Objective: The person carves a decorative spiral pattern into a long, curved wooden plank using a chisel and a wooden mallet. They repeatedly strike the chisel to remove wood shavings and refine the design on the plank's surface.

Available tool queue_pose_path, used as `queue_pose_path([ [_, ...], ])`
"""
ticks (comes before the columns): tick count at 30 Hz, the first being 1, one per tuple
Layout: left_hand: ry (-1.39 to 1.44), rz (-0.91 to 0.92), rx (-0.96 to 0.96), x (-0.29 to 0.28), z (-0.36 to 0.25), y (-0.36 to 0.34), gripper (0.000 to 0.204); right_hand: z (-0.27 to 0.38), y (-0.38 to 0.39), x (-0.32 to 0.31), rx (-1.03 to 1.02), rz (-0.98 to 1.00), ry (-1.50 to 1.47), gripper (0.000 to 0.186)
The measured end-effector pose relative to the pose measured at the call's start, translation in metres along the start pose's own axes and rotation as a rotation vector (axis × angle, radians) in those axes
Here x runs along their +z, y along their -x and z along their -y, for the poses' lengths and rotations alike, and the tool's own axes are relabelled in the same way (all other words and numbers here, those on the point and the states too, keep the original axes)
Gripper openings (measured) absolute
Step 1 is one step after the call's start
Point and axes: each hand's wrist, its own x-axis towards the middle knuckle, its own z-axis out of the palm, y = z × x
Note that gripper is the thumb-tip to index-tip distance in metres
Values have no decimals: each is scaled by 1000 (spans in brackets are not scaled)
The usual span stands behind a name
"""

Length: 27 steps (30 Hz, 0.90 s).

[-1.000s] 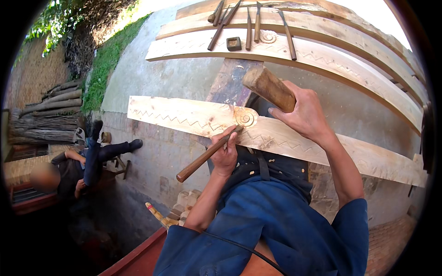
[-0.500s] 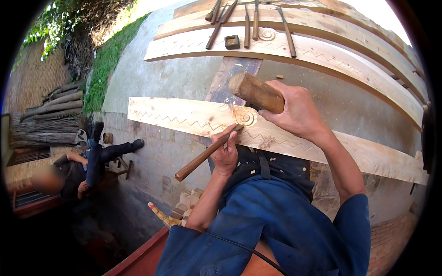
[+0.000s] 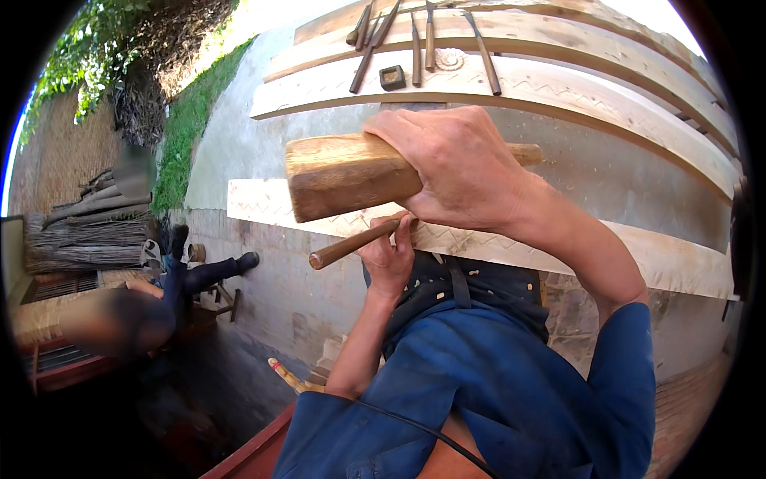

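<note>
My right hand (image 3: 463, 164) is wrapped round a wooden mallet (image 3: 347, 177), its thick head pointing left and its thin end showing past the hand. Below it, my left hand (image 3: 389, 259) grips a chisel (image 3: 351, 244) by its brown wooden handle. The handle's butt points to the lower left. The chisel's working end is hidden behind my right hand. Under both hands lies a pale plank (image 3: 558, 254) with a carved zigzag line. My right hand and the mallet cover the spot where its round spiral carving is.
Beyond, more long planks (image 3: 303, 94) lie side by side. They bear several carving tools (image 3: 483, 56), a small dark square box (image 3: 392, 77) and a rosette carving (image 3: 450, 60). At left a person (image 3: 211, 275) sits near stacked logs (image 3: 96, 231). A red edge (image 3: 251, 447) is at lower left.
My right hand and the mallet have moved left and nearer the camera, over the spiral carving. The chisel's butt has risen slightly. The person at left has shifted position.
</note>
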Motion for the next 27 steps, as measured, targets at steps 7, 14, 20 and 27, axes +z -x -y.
queue_pose_path([
  [7,-29,48,2,2,7,2,10,39,-49,-22,-179,-322,-130,37],
  [14,44,72,-81,1,-4,-15,19,21,-42,-12,-468,-62,373,33],
  [20,231,-21,-82,-25,-5,-13,24,46,-44,-13,-438,50,329,46],
  [27,392,-55,-100,-11,-12,-28,18,47,-49,-36,-87,-89,11,60],
])
